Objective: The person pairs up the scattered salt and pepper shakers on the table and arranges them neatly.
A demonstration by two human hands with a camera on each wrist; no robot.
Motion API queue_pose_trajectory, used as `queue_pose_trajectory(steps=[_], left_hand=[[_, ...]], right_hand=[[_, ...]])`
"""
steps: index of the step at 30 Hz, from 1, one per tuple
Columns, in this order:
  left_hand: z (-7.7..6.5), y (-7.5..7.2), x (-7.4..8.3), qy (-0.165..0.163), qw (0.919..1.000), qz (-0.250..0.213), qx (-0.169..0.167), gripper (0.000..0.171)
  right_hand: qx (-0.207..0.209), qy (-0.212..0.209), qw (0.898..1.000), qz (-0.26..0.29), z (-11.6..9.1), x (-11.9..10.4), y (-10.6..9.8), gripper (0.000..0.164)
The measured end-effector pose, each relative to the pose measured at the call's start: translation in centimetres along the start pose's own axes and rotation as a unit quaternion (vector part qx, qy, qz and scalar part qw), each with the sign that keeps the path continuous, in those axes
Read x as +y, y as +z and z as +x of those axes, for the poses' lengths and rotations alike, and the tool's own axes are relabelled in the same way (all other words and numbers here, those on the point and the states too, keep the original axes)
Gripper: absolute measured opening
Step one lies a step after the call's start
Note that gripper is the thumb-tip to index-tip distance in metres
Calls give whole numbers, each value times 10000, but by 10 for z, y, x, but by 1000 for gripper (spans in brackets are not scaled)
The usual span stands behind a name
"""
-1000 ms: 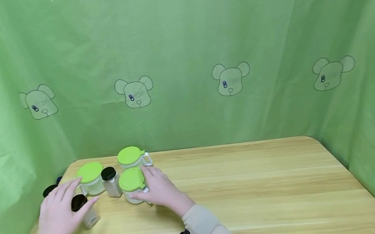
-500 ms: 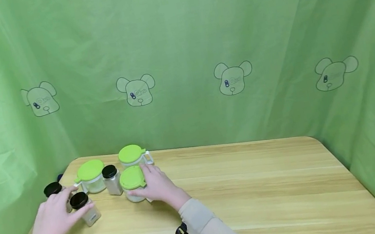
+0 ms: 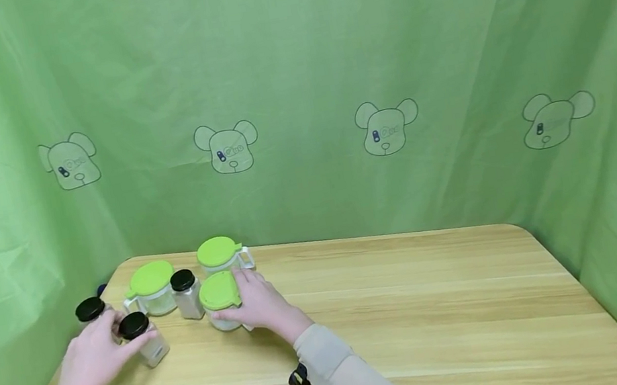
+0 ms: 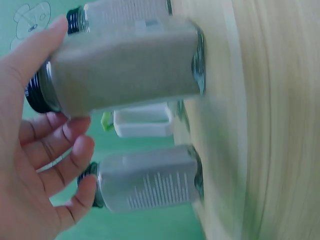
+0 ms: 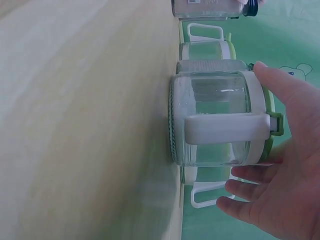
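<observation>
My left hand [image 3: 88, 362] holds a square, black-lidded spice jar [image 3: 155, 351] near its neck, with the thumb on one side and fingers on the other. In the left wrist view this spice jar [image 4: 125, 67] shows a pale filling. A second black-lidded jar [image 4: 150, 180] stands just beyond the loose fingers. My right hand [image 3: 266, 305] grips a glass seasoning jar [image 3: 219, 291] with a green lid, thumb and fingers around its top. The right wrist view shows that seasoning jar [image 5: 220, 100] with its white handle facing the camera and its base at the tabletop.
Two more green-lidded jars, one at left [image 3: 153, 278] and one behind [image 3: 217, 252], stand at the table's back left. Between them is another black-lidded jar [image 3: 187, 296]. A green curtain [image 3: 291, 86] surrounds the wooden table [image 3: 426, 309].
The left hand has come down and closed its fingers around the black-lidded spice jar. The right hand has stayed on the green-lidded jar, its grip nearly unchanged. The head view has shifted slightly.
</observation>
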State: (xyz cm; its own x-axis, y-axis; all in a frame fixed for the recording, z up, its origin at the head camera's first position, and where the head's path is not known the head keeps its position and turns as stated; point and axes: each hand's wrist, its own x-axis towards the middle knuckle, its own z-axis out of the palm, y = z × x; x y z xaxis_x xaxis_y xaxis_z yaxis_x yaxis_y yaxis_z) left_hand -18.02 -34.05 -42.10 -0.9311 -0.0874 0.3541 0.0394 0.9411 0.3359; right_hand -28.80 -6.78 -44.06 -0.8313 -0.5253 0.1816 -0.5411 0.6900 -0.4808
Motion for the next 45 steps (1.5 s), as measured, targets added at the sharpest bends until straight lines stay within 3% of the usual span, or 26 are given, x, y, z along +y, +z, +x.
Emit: queue_pose_trajectory(steps=[4,13,18,26,33,45], left_hand=[[1,3,3,-124,9999,-32,-31,60],[2,4,-2,-259,9926,-790,-883,85],[1,4,-4,-204,9882,-1064,-1079,89],[0,9,-6,-36,9873,-1216,-1025,93],[0,12,-9,-13,9920,-946,-841,96],[0,10,2,-136,9985,-262,-461,97]], right_hand=[[3,13,10000,-18,1,1,0,97],[-14,92,10000,6,4,2,2,100],[10,124,9995,278,6,0,3,100],[150,223,9955,907,10,-1,7,93],[234,380,9857,1622,14,-2,10,90],[439,837,9816,1657,13,-4,13,100]])
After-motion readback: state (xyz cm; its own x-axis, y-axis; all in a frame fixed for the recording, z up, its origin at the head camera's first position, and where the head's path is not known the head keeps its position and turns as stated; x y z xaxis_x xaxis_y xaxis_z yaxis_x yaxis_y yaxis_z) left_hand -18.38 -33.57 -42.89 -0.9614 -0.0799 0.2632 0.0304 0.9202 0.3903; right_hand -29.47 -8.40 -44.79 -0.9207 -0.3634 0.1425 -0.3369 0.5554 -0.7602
